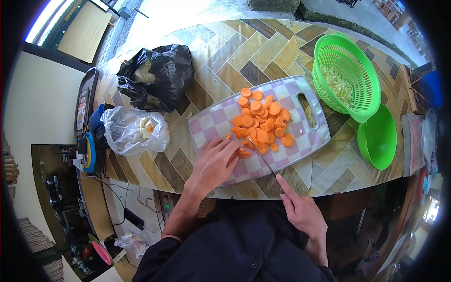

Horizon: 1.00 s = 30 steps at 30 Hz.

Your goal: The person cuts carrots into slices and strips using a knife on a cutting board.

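A pink-and-white checkered cutting board (206, 126) lies at a slant on the table, with a pile of round carrot slices (263, 123) over its middle. My left hand (210, 165) is closed over a piece of carrot (244, 153) at the board's near side, the fingers bent and hiding most of it. In my right hand (304, 212) is a knife (263, 157), its handle mostly covered by my fingers and the index finger stretched along it. The blade slants over the board, its tip among the slices beside my left fingertips.
Right of the board stands a green colander (371, 75) holding pale chopped vegetable (339, 85), with a green bowl (383, 141) nearer me. A black plastic bag (174, 70) and a clear plastic bag (117, 129) with scraps sit to the left. The table's curved edge (324, 192) runs close to my body.
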### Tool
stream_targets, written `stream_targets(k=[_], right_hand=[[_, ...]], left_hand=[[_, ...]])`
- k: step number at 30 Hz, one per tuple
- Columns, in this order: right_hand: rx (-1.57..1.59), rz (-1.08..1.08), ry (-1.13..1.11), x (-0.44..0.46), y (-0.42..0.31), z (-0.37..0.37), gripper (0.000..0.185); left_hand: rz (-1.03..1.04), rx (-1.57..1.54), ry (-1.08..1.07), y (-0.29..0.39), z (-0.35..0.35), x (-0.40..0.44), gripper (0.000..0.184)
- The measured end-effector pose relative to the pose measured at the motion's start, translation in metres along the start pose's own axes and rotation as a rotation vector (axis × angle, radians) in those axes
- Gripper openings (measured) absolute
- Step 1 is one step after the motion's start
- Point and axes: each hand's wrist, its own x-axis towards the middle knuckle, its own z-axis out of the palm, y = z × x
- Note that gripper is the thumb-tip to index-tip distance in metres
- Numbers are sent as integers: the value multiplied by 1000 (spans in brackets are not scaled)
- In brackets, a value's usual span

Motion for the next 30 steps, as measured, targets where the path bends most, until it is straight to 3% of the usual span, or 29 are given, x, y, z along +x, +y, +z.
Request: stream_targets(k=[16, 27, 30], right_hand=[[196, -160, 162, 19, 35, 25, 58], [263, 12, 69, 20, 27, 14, 58], [280, -42, 98, 21, 27, 15, 57]], left_hand=[[-25, 8, -146, 3, -9, 4, 17], [-16, 1, -176, 3, -10, 8, 19], [-32, -27, -156, 3, -13, 7, 25]])
